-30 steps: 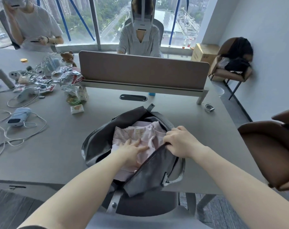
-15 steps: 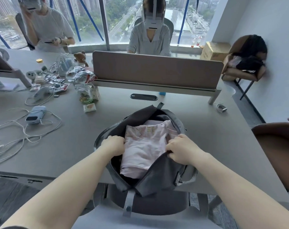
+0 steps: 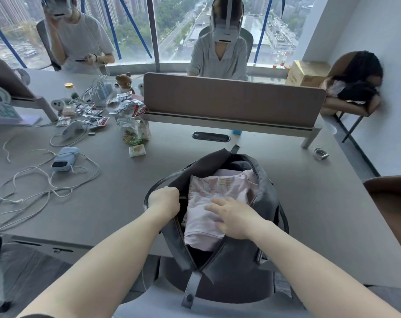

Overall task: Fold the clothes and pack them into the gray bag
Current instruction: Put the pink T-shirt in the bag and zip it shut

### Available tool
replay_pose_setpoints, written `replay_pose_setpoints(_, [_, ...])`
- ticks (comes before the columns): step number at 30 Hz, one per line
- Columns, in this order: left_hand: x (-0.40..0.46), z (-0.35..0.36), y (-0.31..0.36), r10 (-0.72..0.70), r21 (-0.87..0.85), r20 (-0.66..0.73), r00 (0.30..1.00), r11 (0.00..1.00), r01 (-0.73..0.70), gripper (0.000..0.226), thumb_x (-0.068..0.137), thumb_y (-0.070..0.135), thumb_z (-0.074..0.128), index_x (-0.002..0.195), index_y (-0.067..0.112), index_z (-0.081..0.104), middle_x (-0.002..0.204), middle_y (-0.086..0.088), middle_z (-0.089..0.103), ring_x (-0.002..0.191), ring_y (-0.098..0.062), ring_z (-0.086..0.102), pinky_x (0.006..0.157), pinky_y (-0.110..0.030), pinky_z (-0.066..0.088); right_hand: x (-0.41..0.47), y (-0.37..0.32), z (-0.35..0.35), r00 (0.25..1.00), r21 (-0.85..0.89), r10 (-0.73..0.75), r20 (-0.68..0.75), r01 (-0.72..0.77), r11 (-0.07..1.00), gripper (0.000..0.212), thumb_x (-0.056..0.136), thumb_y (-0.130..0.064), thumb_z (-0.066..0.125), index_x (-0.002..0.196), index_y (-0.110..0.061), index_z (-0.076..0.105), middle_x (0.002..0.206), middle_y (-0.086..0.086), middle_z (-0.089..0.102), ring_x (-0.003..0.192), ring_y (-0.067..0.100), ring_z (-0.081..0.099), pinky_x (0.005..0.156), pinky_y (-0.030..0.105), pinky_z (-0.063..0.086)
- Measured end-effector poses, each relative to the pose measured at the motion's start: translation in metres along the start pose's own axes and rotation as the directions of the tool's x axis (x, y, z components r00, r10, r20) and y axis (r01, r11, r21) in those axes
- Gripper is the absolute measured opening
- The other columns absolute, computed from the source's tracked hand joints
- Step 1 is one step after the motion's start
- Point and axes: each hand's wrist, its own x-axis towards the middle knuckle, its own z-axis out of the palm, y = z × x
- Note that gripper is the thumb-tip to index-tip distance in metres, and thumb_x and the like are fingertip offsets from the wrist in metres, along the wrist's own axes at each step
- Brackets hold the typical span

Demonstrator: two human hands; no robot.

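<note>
pink folded clothes point(image 3: 208, 210) sit inside the gray bag point(image 3: 238, 267), which lies unzipped on the near edge of the desk point(image 3: 309, 214), its near end hanging over toward the person.

left hand point(image 3: 164, 200) has its fingers curled round the bag's left rim, holding the mouth wide. right hand point(image 3: 231, 216) lies on top of the clothes with fingers spread and fairly straight — pressing, not gripping anything.

to do this bit well i'd say keep the left rim pulled out so the zipper edge doesn't snag the fabric, and press with a flat palm from the middle toward the near end so the stack settles level instead of bunching. the near edge of the clothes looks a bit proud of the opening, so that's probably where to push down before closing.

material-wise: the clothes look like soft thin cotton, pale pink with a faint print up top, folded into a rough rectangle. the bag is smooth, slightly slick woven fabric — floppy walls, so it sags unless held. a webbing strap point(image 3: 191, 290) dangles off the near end.
</note>
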Motion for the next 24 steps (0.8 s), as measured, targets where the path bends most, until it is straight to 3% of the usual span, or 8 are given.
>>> replay_pose_setpoints(3, [0.002,-0.009,-0.008,-0.156,-0.374,-0.135,0.979,0.922,0.095,0.019,0.088,0.022,0.047,0.089,0.013,0.063,0.094,-0.008,0.066,0.089,-0.032,0.062,0.069,-0.03,0.045,0.017,-0.013,0.007,0.998,-0.052,0.022,0.066,-0.019,0.998,0.056,0.096,-0.042,0.042,0.149,-0.038,0.024,0.163,-0.003,0.012,0.148,0.029,0.01,0.117,0.05,0.013])
replay_pose_setpoints(6, [0.002,-0.015,-0.015,-0.288,-0.806,-0.279,0.916,0.589,-0.061,0.021,0.09,0.018,0.047,0.073,0.006,0.053,0.064,-0.004,0.053,0.067,-0.026,0.049,0.06,-0.033,0.036,0.029,-0.013,0.008,0.981,-0.186,0.133,0.139,-0.106,0.977,0.056,0.097,-0.054,0.029,0.15,-0.04,0.02,0.162,-0.007,0.016,0.147,0.034,0.012,0.115,0.061,0.005])
replay_pose_setpoints(8, [0.0,-0.015,-0.015,-0.306,-0.863,-0.301,0.903,0.491,-0.121,0.022,0.089,0.014,0.048,0.07,0.003,0.049,0.057,-0.001,0.045,0.061,-0.024,0.04,0.058,-0.035,0.035,0.033,-0.009,0.006,0.968,-0.248,0.191,0.16,-0.148,0.957,0.058,0.096,-0.058,0.024,0.151,-0.038,0.021,0.16,-0.005,0.022,0.143,0.036,0.021,0.113,0.063,0.002])
replay_pose_setpoints(10, [0.001,-0.014,-0.011,-0.299,-0.857,-0.283,0.911,0.505,-0.1,0.024,0.089,0.016,0.048,0.068,0.005,0.047,0.056,-0.002,0.044,0.061,-0.025,0.04,0.058,-0.035,0.035,0.036,-0.007,0.002,0.963,-0.281,0.208,0.171,-0.155,0.947,0.06,0.095,-0.06,0.024,0.15,-0.036,0.025,0.158,-0.003,0.028,0.139,0.037,0.028,0.113,0.061,0.007])
replay_pose_setpoints(13, [0.003,-0.017,-0.001,-0.127,-0.701,-0.252,0.959,0.707,-0.091,0.024,0.091,0.028,0.051,0.071,0.015,0.049,0.064,-0.002,0.056,0.069,-0.03,0.051,0.064,-0.035,0.043,0.033,-0.009,-0.004,0.969,-0.273,0.185,0.164,-0.135,0.952,0.055,0.095,-0.057,0.027,0.145,-0.035,0.035,0.153,0.0,0.038,0.131,0.034,0.039,0.107,0.055,0.021])
replay_pose_setpoints(18, [-0.002,-0.003,0.01,0.185,-0.349,0.018,0.983,0.922,-0.168,0.018,0.084,0.025,0.052,0.102,0.019,0.053,0.1,-0.001,0.066,0.094,-0.028,0.06,0.078,-0.037,0.052,0.01,0.011,-0.021,0.978,-0.196,0.11,-0.175,-0.144,0.97,0.039,0.093,-0.045,0.036,0.111,-0.022,0.062,0.115,0.003,0.066,0.109,0.028,0.057,0.097,0.045,0.032])
replay_pose_setpoints(22, [-0.005,0.014,0.026,0.167,-0.41,0.037,0.985,0.902,-0.137,0.027,0.086,0.021,0.047,0.111,0.023,0.058,0.112,0.0,0.067,0.103,-0.025,0.06,0.078,-0.031,0.048,-0.018,0.045,-0.028,0.984,-0.21,0.162,0.073,-0.144,0.967,0.049,0.079,-0.069,0.047,0.098,-0.029,0.066,0.093,-0.004,0.069,0.097,0.021,0.058,0.103,0.045,0.021])
replay_pose_setpoints(24, [-0.002,0.014,0.038,0.12,-0.462,-0.005,0.993,0.88,-0.108,0.033,0.089,0.019,0.045,0.117,0.024,0.059,0.118,0.0,0.066,0.109,-0.024,0.059,0.079,-0.03,0.044,-0.029,0.058,-0.025,0.982,-0.324,0.171,0.082,-0.136,0.936,0.041,0.079,-0.063,0.056,0.092,-0.026,0.066,0.09,-0.003,0.069,0.094,0.024,0.06,0.107,0.047,0.02])
